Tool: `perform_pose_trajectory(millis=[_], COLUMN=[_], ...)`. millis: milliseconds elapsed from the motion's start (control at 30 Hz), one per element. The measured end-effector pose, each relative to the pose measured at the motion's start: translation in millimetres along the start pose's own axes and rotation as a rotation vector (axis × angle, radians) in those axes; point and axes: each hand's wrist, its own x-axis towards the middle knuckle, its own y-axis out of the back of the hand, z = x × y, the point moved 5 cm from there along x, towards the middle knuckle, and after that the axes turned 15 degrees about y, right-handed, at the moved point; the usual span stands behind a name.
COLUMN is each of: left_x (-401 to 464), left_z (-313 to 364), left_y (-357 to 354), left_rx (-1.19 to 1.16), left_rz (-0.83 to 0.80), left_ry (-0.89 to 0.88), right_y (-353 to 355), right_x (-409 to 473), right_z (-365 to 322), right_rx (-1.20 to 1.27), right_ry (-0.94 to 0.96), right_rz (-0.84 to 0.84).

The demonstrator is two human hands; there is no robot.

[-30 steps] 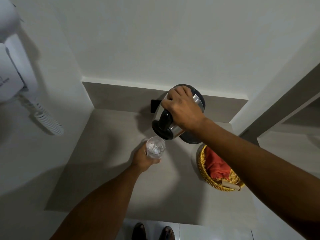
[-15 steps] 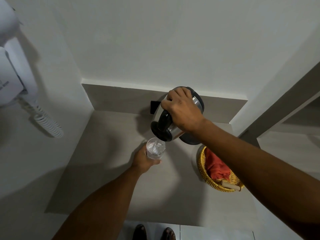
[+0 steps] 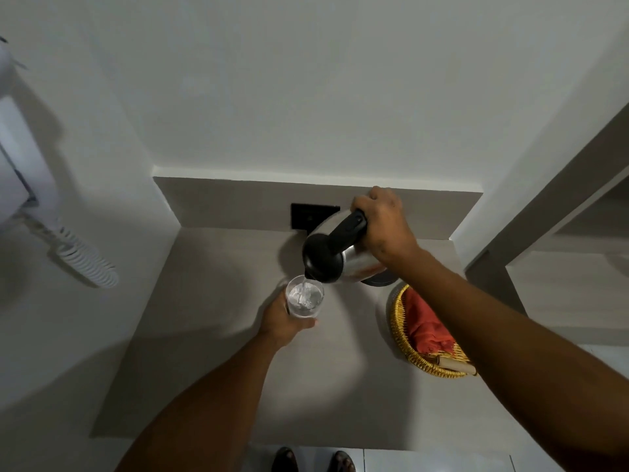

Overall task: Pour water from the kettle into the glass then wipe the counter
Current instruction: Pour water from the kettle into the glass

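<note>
A grey desk [image 3: 211, 352] sits in a white-walled corner, a black wall socket [image 3: 313, 216] at its back and a woven basket [image 3: 408, 349] holding a red cloth [image 3: 425, 325] at its right. The right hand [image 3: 384, 223] has its fingers closed around the handle of the tilted kettle [image 3: 343, 253], spout over the glass [image 3: 304, 299]. The left hand [image 3: 282, 323] grips the glass, seemingly raised off the desk.
</note>
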Motion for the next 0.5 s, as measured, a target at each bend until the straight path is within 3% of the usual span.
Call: perform_pose_trajectory(millis=[267, 500], left_x=[12.2, 22.4], left_z=[-6.7, -16.6], left_y=[-3.8, -7.1], left_rx=[-0.017, -0.013], left_rz=[0.019, 0.032], left_ry=[-0.044, -0.016], right_y=[-4.3, -24.1], right_x=[-64.2, -85.8], right_z=[105.7, 153.8], right_rx=[0.353, 0.459], right_ry=[-0.696, -0.919], right_rz=[0.255, 0.416])
